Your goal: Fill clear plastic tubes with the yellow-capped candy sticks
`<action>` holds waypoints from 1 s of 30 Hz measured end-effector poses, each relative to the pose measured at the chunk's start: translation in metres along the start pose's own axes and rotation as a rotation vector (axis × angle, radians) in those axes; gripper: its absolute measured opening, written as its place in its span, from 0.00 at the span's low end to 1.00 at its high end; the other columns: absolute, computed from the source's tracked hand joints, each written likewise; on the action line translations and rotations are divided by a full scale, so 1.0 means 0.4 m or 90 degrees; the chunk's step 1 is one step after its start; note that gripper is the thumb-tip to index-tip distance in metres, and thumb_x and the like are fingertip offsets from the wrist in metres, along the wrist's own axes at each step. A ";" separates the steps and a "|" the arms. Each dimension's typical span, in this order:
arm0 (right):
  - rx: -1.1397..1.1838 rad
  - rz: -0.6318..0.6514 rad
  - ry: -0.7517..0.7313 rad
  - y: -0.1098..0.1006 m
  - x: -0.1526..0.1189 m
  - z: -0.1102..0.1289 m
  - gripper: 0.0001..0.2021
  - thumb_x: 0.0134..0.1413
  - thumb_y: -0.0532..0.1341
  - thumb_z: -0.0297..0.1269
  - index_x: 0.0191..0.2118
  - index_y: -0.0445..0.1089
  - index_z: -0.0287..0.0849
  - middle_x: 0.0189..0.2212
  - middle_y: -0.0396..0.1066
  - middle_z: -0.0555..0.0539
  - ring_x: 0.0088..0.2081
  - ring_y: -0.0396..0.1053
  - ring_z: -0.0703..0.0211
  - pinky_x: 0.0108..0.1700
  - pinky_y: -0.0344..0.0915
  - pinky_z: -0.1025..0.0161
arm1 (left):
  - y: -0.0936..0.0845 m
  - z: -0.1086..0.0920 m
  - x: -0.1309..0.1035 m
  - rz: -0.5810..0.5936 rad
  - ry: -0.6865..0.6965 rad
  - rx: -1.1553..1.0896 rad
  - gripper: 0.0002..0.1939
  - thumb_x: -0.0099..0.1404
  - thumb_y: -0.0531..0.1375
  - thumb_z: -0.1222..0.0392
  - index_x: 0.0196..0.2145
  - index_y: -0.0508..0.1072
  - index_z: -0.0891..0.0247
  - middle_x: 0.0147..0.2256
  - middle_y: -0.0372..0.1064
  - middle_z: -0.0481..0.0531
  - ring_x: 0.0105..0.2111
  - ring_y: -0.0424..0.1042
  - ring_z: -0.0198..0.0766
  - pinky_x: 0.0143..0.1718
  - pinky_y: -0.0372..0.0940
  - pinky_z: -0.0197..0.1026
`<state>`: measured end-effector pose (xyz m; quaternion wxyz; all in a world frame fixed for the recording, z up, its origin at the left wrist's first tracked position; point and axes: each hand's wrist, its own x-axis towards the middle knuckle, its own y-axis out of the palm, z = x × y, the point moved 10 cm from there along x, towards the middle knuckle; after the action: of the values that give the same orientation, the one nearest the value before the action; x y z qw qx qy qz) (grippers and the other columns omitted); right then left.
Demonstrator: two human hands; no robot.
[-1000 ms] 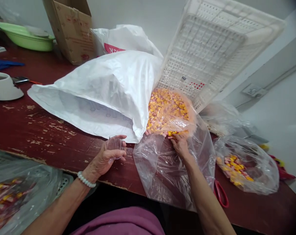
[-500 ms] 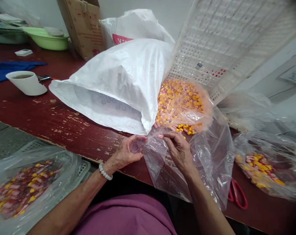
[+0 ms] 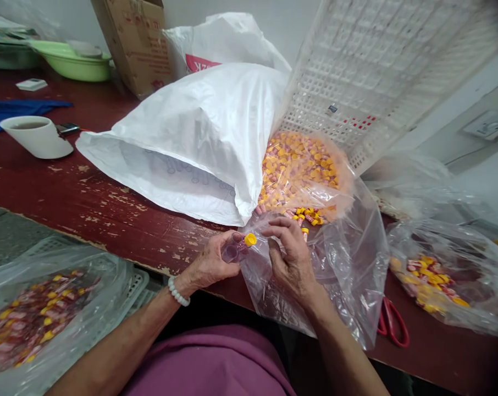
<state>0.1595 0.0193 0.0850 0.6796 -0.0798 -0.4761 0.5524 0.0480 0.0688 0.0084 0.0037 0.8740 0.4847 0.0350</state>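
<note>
The dark red table (image 3: 109, 201) carries everything around the 2 hands. At its back, the white crate (image 3: 381, 71) stands tilted, with the white sack (image 3: 199, 126) slumped beside it. In front of the crate, the clear plastic bag (image 3: 339, 269) spreads toward the table's front edge, a heap of yellow-capped tubes (image 3: 302, 165) at its far end. The right hand (image 3: 292, 258) is over this bag, fingers loosely parted and pinching nothing. The left hand (image 3: 210, 261) curls its fingers around 1 clear cup (image 3: 231, 253). At the cup's mouth sits 1 yellow-capped tube (image 3: 250, 240), just beside the right fingertips.
</note>
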 end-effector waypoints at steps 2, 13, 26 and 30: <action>-0.033 0.033 -0.013 0.035 -0.023 0.002 0.21 0.46 0.51 0.20 0.44 0.68 0.48 0.46 0.61 0.45 0.50 0.61 0.55 0.52 0.61 0.52 | 0.007 0.000 0.000 0.007 0.007 0.009 0.19 0.42 0.61 0.73 0.35 0.71 0.66 0.30 0.69 0.49 0.28 0.67 0.33 0.29 0.63 0.33; -0.257 -0.069 0.250 -0.077 -0.030 -0.331 0.16 0.51 0.54 0.32 0.47 0.68 0.41 0.42 0.66 0.38 0.44 0.64 0.49 0.46 0.63 0.50 | 0.008 0.099 0.020 -0.031 -0.134 -0.151 0.23 0.40 0.62 0.72 0.37 0.69 0.64 0.31 0.70 0.50 0.24 0.64 0.32 0.14 0.55 0.28; 0.302 -0.178 0.347 -0.025 -0.049 -0.189 0.12 0.47 0.64 0.43 0.36 0.68 0.41 0.29 0.71 0.50 0.30 0.68 0.63 0.35 0.66 0.64 | 0.030 0.083 0.020 -0.021 -0.087 -0.124 0.23 0.40 0.61 0.75 0.37 0.70 0.65 0.31 0.70 0.50 0.28 0.67 0.32 0.25 0.59 0.31; 0.319 -0.143 0.301 0.034 -0.058 -0.090 0.09 0.48 0.65 0.40 0.35 0.69 0.43 0.33 0.71 0.49 0.37 0.69 0.60 0.41 0.65 0.60 | 0.044 0.072 0.016 0.014 -0.070 -0.134 0.20 0.41 0.60 0.75 0.35 0.69 0.66 0.28 0.67 0.46 0.24 0.62 0.28 0.24 0.57 0.30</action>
<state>0.1784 0.0203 0.0440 0.8258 0.0161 -0.1612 0.5401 0.0683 0.0657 -0.0190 0.1220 0.8746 0.4677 0.0378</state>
